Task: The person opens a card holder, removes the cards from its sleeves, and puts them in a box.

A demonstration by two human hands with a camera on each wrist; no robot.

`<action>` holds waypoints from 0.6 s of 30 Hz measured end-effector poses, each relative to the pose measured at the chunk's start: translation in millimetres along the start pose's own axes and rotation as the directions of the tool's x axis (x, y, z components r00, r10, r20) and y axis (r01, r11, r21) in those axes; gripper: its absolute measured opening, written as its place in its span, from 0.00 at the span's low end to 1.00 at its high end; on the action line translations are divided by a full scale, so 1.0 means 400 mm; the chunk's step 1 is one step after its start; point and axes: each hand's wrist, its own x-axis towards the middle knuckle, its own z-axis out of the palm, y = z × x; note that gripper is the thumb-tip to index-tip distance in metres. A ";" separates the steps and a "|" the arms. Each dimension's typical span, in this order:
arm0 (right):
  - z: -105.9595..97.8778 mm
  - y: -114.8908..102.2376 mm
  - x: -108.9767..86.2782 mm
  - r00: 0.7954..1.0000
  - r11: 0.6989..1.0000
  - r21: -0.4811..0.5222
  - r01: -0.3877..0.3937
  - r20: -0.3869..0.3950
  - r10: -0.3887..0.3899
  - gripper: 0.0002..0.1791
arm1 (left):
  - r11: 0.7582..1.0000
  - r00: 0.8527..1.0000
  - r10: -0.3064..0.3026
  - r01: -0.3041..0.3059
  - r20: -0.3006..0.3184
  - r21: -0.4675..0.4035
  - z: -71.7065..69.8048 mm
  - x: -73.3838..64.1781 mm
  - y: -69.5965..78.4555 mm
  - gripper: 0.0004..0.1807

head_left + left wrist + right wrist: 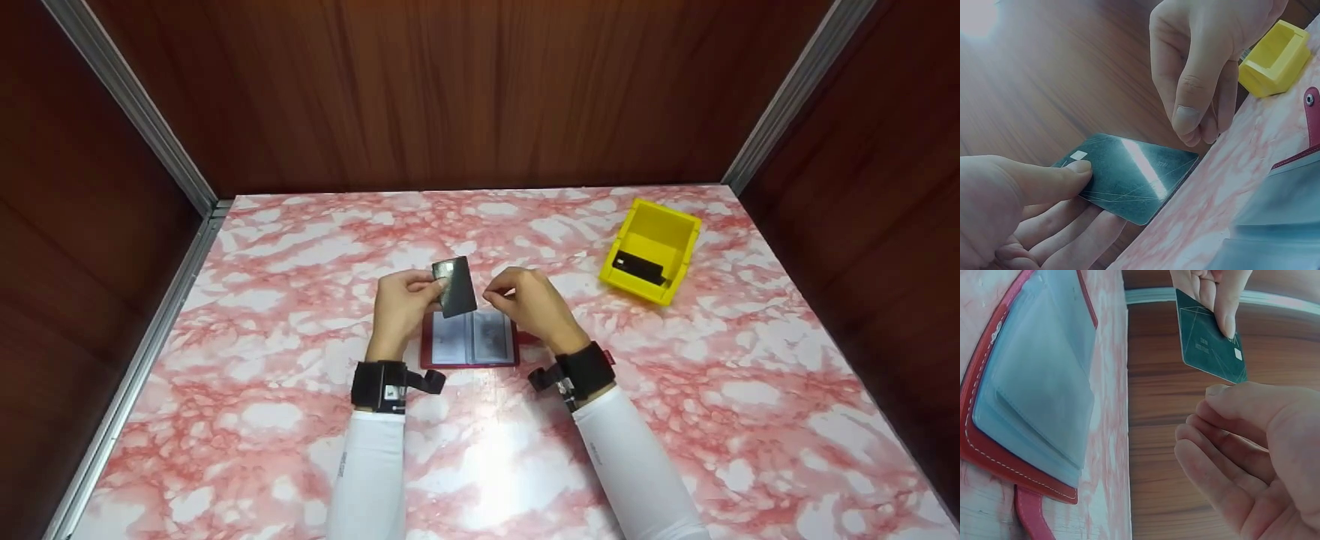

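The left hand (400, 306) pinches a dark card (460, 291) between thumb and fingers, above the far edge of an open red card holder (450, 341); just to the card's right, the right hand (540, 307) has its fingers loosely bent, thumb near the index finger. Farther off to the right, a yellow bin (656, 244) contains a black object (637, 266).

The card (459, 289) looks like smooth, glossy plastic, its chip (1078, 155) metallic. Clear plastic pages (1039, 388) shine inside a stitched, leather-like red cover (1022, 471) with a metal snap (1310, 99). The bin (655, 244) is smooth plastic, the desk (285, 450) glossy and marbled, the walls (480, 97) wood-grained, the rails (139, 105) metal, the sleeves (367, 472) smooth cloth.
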 end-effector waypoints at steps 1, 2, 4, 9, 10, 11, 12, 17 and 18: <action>0.000 0.000 0.000 1.000 1.000 0.010 -0.001 -0.009 0.001 0.07 | 1.000 1.000 0.004 -0.004 -0.002 -0.001 0.000 -0.001 0.002 0.11; -0.001 -0.001 0.001 1.000 1.000 0.020 -0.006 -0.016 0.007 0.07 | 1.000 1.000 0.009 -0.009 -0.003 -0.003 0.002 -0.002 0.004 0.11; -0.002 -0.005 0.002 0.999 0.999 0.040 -0.013 -0.035 0.014 0.08 | 1.000 1.000 0.024 -0.024 -0.003 -0.010 0.003 -0.003 0.007 0.10; -0.007 -0.018 0.003 0.996 0.995 0.096 -0.029 -0.076 0.036 0.12 | 0.996 0.998 0.067 -0.067 0.002 -0.053 0.010 -0.009 0.017 0.10; -0.008 -0.019 0.003 0.996 0.994 0.103 -0.032 -0.082 0.040 0.12 | 0.995 0.997 0.075 -0.074 0.002 -0.061 0.012 -0.009 0.020 0.10; -0.010 -0.022 0.003 0.995 0.994 0.108 -0.034 -0.085 0.044 0.12 | 0.995 0.997 0.081 -0.081 0.000 -0.067 0.013 -0.010 0.022 0.11; -0.010 -0.023 0.004 0.995 0.993 0.111 -0.035 -0.089 0.045 0.12 | 0.994 0.996 0.086 -0.085 -0.001 -0.070 0.014 -0.010 0.023 0.10; -0.014 -0.031 0.003 0.995 0.992 0.124 -0.029 -0.095 0.041 0.12 | 0.992 0.996 0.093 -0.092 -0.002 -0.087 0.018 -0.010 0.025 0.10; -0.014 -0.032 0.003 0.995 0.991 0.129 -0.027 -0.095 0.040 0.12 | 0.992 0.996 0.092 -0.092 -0.002 -0.090 0.018 -0.011 0.025 0.10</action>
